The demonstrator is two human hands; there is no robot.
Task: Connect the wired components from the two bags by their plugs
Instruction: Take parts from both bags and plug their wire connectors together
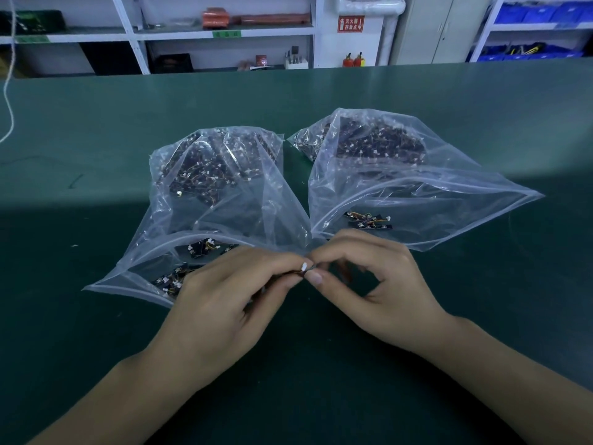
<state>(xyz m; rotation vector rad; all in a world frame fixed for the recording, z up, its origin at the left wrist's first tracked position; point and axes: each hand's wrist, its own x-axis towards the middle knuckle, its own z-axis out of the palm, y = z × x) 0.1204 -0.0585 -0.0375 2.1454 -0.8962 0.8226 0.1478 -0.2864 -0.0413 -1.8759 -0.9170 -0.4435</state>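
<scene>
Plugs (304,266) pinched above table (96,123), bags (224,187) (both open) behind.

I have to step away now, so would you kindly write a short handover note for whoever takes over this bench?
Left hand: pinches a small white plug at its fingertips.
Right hand: fingertips pinch at the same plug, meeting the left in front of the bags.
Left bag and right bag: both open on the green table, full of wired components, a few loose near each mouth.
Done: one pair picked out; whether the plugs are seated cannot be told.
Left: finish this join, then the rest.
</scene>
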